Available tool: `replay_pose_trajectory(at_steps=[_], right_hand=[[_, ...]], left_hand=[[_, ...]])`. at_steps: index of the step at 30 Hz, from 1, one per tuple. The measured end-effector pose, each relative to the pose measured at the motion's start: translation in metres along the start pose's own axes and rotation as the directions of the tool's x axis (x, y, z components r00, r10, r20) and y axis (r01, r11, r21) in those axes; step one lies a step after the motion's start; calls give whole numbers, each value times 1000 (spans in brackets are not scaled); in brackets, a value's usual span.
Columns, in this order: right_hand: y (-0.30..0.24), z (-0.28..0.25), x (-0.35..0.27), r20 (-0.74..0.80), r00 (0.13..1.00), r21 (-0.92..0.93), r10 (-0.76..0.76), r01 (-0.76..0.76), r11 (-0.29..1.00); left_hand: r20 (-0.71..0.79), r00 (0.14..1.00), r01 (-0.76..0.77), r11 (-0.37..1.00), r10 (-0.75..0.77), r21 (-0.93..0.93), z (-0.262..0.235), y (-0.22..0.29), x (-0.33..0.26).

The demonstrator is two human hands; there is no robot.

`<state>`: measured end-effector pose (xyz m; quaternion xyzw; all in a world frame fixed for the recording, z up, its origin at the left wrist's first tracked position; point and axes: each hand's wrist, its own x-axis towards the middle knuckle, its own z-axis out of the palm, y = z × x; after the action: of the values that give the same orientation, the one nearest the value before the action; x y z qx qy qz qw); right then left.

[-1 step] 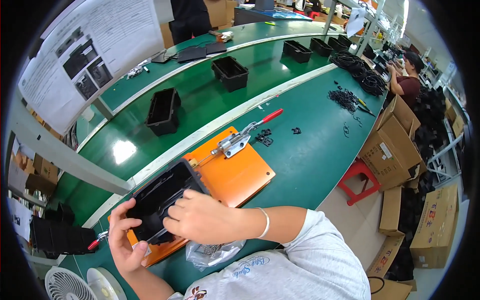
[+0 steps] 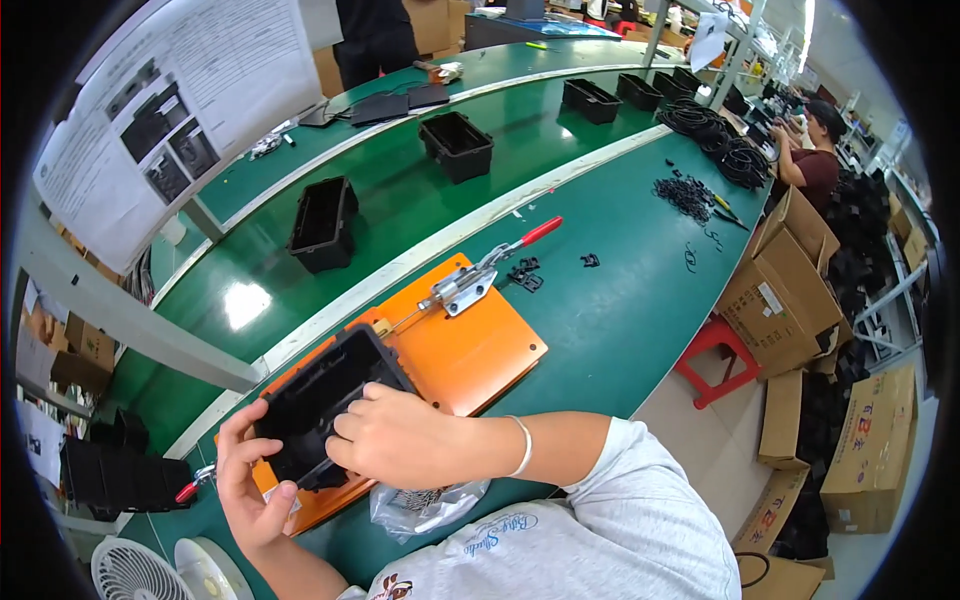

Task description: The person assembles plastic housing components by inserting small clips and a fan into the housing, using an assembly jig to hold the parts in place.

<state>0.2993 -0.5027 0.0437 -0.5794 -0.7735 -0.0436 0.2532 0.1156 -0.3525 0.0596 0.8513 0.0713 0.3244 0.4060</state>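
Grasps the left end of an open black plastic box [image 2: 325, 390] with the left hand [image 2: 245, 485], fingers over the left rim and thumb at the near corner. Reaches to the same box with the right hand [image 2: 395, 435], fingers bent in over the near wall and partly out of sight; cannot tell whether pinching something small or only pressing. Wears a pale bangle [image 2: 527, 447] on the right wrist.

Has the box over the left part of an orange fixture plate [image 2: 490, 345]; cannot tell whether resting flat or slightly lifted. Has a toggle clamp [image 2: 465, 292] mounted on the plate, red lever pointing up and away, and a second red handle [image 2: 187, 491] just beyond the left hand. Has a clear plastic bag [image 2: 420, 512] of small metal parts between the right wrist and the shirt, on the green workbench [image 2: 640, 290].

Farther out on the bench, shows black clips [image 2: 525, 275] beside the clamp, a heap of small black parts [image 2: 685, 198], a yellow-green-handled tool [image 2: 727, 207] and coiled black cables [image 2: 715, 145]. Past the pale rail, shows more open black boxes [image 2: 460, 165] spaced along a glossy green conveyor [image 2: 390, 215]. To the right, has a red stool [image 2: 715, 365], cardboard cartons [image 2: 790, 275] and a co-worker [image 2: 815, 175] in dark red; to the lower left, a white fan [image 2: 135, 572].
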Motion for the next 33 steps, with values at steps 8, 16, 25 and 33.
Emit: replay_pose_trajectory(at_steps=[8,16,25,33], right_hand=[[66,-36,-85,-451,685,215,573,-539,814],[178,9,-155,-302,392,-69,869,-918,390],[208,18,-170,-333,520,-106,787,-850,516],[94,-51,-143,176,675,982,717,-72,-173]], left_hand=[[-52,987,154,988,-152,25,9,-5,-9],[43,995,77,974,-88,212,54,-20,6],[24,992,114,965,-124,238,56,-16,7],[-26,986,165,985,-166,-57,66,7,-1]])
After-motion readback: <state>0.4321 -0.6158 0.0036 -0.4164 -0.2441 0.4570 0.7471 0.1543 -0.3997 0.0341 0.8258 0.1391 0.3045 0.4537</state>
